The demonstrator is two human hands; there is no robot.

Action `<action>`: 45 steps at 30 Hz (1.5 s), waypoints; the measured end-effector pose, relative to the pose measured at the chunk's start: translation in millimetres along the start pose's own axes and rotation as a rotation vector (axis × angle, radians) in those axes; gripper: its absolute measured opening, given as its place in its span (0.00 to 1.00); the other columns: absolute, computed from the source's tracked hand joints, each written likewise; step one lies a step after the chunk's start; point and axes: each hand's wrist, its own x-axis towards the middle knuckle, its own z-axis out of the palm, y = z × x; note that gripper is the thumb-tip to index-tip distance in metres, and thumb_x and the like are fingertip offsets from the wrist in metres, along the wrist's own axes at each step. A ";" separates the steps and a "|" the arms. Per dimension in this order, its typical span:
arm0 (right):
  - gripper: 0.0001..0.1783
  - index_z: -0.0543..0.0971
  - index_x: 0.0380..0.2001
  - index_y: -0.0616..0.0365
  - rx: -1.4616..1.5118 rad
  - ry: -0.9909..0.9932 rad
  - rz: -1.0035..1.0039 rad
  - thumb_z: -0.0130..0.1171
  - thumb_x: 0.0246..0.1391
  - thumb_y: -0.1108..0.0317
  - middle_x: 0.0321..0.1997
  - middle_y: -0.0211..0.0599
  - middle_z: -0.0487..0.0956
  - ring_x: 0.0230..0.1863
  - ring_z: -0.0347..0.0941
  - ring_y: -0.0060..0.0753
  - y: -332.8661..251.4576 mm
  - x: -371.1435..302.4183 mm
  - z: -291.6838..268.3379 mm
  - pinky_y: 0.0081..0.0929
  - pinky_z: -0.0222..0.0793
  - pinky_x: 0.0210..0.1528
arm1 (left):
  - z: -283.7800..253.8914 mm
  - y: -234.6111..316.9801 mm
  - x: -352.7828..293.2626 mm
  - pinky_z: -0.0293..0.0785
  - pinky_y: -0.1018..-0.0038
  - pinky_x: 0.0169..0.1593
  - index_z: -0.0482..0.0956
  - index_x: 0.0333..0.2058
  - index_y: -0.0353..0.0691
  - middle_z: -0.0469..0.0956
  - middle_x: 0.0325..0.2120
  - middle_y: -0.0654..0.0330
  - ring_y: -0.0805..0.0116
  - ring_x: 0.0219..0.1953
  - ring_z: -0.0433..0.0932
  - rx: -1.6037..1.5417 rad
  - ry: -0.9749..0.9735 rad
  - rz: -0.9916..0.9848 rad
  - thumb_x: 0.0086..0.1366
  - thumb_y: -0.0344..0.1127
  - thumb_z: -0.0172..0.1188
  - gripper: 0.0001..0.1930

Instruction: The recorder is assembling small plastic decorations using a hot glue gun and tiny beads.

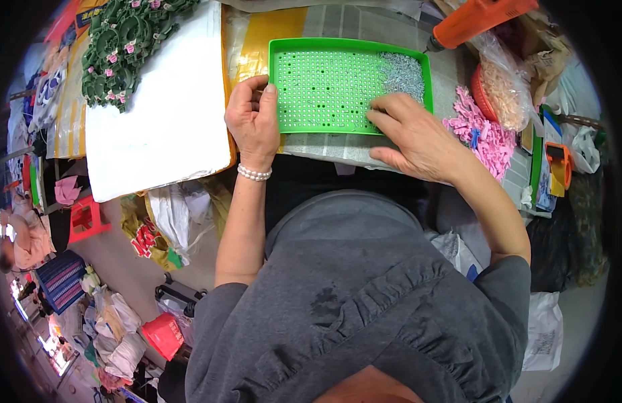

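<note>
A shallow green tray [351, 130] with a grid of small holes lies on the table in front of me. Many holes have tiny pieces in them, while some look dark. Small silver metal pieces, probably screws, form a heap [404, 74] in its far right corner. My left hand [252, 119] grips the tray's left wall, thumb at the rim and fingers curled. Over the near right part of the tray reaches my right hand [412, 138], its fingers bent and its thumb held apart. Nothing shows between these fingers, though their tips are partly hidden.
An orange power screwdriver [479, 21] points at the tray's far right corner. Pink plastic pieces [482, 134] lie right of the tray, near a red basket [483, 94] of pale pieces. Left, dark green parts [123, 47] rest on a white board [156, 127]. An orange tape dispenser [559, 168] stands far right.
</note>
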 end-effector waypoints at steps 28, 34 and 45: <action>0.05 0.75 0.26 0.62 0.234 -0.074 -0.014 0.58 0.45 0.72 0.27 0.48 0.76 0.33 0.74 0.53 8.9 65.4 20.1 0.43 0.69 0.37 | 0.0 -2.0 -0.1 0.70 0.84 0.37 0.77 0.39 0.31 0.76 0.29 0.66 0.81 0.31 0.72 -0.004 -0.034 -0.049 0.63 0.27 0.59 0.07; 0.04 0.74 0.25 0.62 0.141 -0.236 -0.013 0.56 0.47 0.72 0.25 0.50 0.75 0.32 0.74 0.53 13.9 55.5 -0.9 0.44 0.68 0.34 | -2.6 -3.4 -0.2 0.70 0.84 0.34 0.77 0.38 0.31 0.76 0.27 0.66 0.82 0.28 0.72 0.022 -0.009 -0.033 0.62 0.27 0.60 0.07; 0.33 0.67 0.57 0.67 -0.037 -0.056 -0.166 0.46 0.63 0.47 0.66 0.57 0.59 0.69 0.52 0.55 -2.8 96.6 37.2 0.43 0.50 0.69 | 4.7 -2.9 2.6 0.68 0.78 0.26 0.77 0.34 0.32 0.74 0.24 0.61 0.76 0.21 0.69 -0.042 0.029 -0.023 0.57 0.25 0.61 0.06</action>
